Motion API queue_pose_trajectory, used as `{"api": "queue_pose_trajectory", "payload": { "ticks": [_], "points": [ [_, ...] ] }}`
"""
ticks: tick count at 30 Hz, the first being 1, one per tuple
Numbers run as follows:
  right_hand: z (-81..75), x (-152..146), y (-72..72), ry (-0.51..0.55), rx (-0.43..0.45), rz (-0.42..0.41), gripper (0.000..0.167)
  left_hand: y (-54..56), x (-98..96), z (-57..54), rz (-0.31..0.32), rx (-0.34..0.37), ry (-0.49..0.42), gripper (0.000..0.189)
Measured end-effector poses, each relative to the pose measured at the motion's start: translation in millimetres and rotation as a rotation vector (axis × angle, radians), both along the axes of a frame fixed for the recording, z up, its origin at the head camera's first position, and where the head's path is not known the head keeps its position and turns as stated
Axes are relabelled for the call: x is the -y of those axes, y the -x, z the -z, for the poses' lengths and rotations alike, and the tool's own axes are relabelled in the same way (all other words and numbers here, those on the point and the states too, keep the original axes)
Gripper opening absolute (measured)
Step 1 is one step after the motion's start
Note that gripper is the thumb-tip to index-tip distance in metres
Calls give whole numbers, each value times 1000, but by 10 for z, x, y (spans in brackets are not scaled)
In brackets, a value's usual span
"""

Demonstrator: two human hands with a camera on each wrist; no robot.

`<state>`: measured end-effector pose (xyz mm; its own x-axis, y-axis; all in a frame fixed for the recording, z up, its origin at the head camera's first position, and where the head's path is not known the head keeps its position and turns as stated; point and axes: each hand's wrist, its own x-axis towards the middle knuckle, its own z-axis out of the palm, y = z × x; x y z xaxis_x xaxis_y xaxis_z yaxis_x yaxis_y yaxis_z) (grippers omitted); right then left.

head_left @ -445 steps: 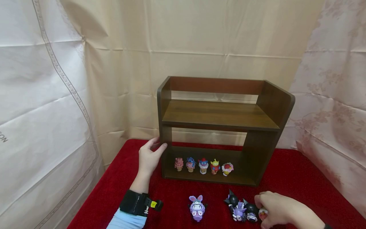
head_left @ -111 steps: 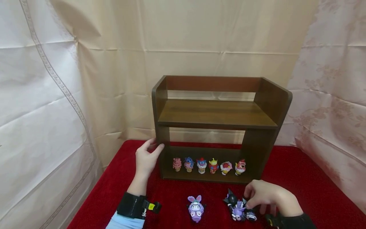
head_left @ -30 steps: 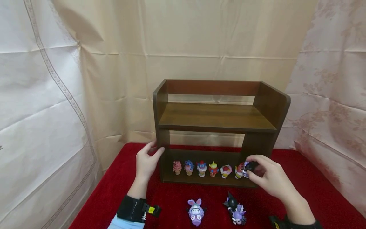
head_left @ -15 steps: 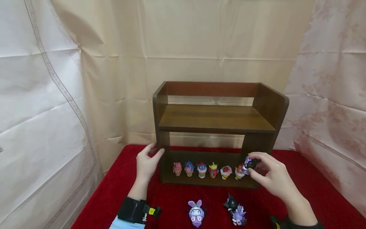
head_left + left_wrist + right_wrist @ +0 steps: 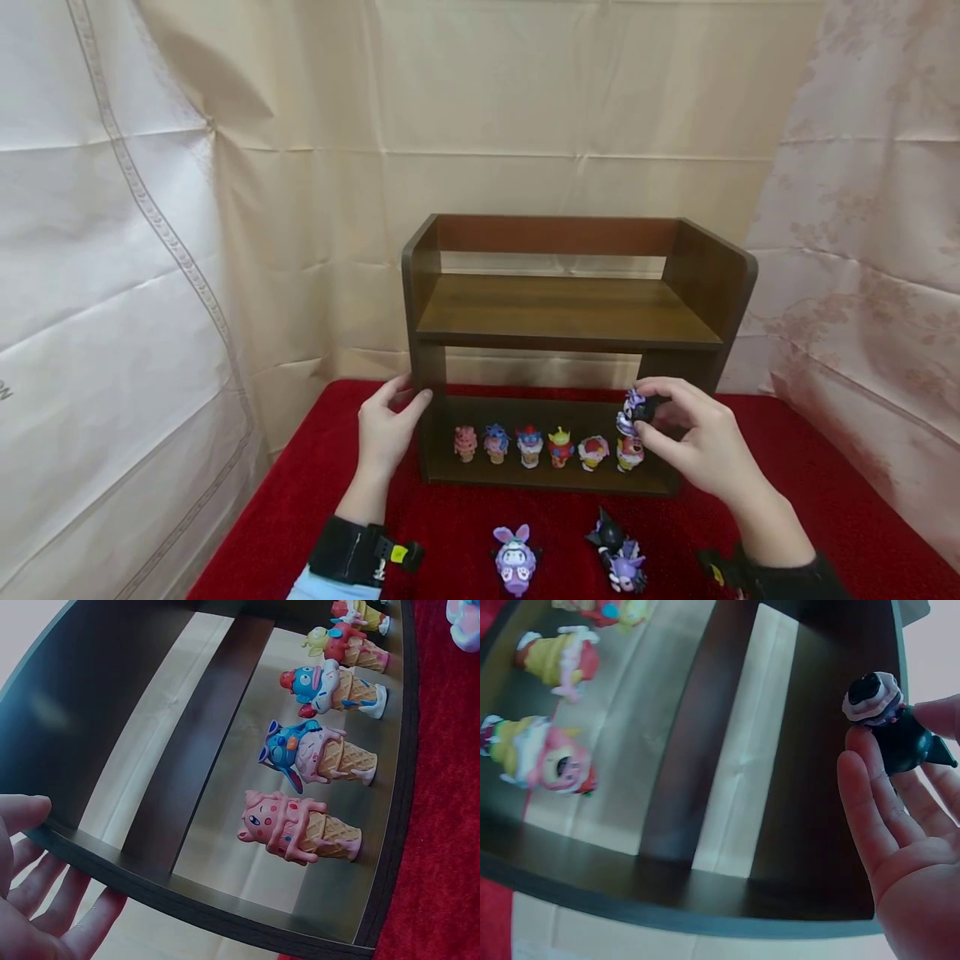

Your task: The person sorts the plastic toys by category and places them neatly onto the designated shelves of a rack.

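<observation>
My left hand [image 5: 386,435] holds the left side panel of a dark brown wooden shelf [image 5: 570,308], thumb at its front edge and fingers along the outside. Between thumb and fingertips, my right hand [image 5: 708,442] pinches a small black-and-purple figurine [image 5: 636,408]. In the head view it overlaps the right end of the lower opening, just above a pink-red figurine [image 5: 629,454]. The right wrist view shows its black rounded head [image 5: 904,746] among the fingers. Several ice-cream-cone figurines stand in a row on the lower board, starting with a pink one [image 5: 281,829] at the left.
On the red cloth [image 5: 442,533] in front of the shelf lie a purple rabbit-eared figurine [image 5: 515,562] and, farther right, a black one [image 5: 609,533] against a purple one [image 5: 627,571]. Beige curtain [image 5: 570,100] hangs behind.
Earlier, the right hand set the pink-red figurine on the lower board, then took the black-and-purple one from the cloth. Within the last second it has risen and shifted left. The left hand stays put.
</observation>
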<state>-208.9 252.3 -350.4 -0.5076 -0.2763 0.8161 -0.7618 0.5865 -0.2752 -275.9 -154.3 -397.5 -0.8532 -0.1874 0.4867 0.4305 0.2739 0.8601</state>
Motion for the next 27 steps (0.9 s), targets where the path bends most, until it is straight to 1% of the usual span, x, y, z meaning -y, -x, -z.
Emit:
{"api": "queue_pose_trajectory", "payload": {
  "ticks": [6, 12, 14, 21, 23, 27],
  "points": [
    [-207, 84, 77, -1, -42, -17, 59, 8, 9, -7, 5, 5, 6, 37],
    [-494, 207, 131, -4, -76, -54, 59, 7, 13, -28, 4, -3, 3, 36],
    [-588, 243, 174, -2, -94, -67, 58, 11, 11, -27, -2, -8, 9, 36],
    [-859, 375, 342, -6, -75, -119, 55, 27, 8, -8, -15, -28, 24, 36],
    [-916, 412, 382, -13, -70, -119, 54, 28, 9, -4, -17, -28, 22, 35],
    [-1020, 476, 441, 0, -24, -112, 49, 26, 11, -2, -15, -25, 21, 35]
  ]
}}
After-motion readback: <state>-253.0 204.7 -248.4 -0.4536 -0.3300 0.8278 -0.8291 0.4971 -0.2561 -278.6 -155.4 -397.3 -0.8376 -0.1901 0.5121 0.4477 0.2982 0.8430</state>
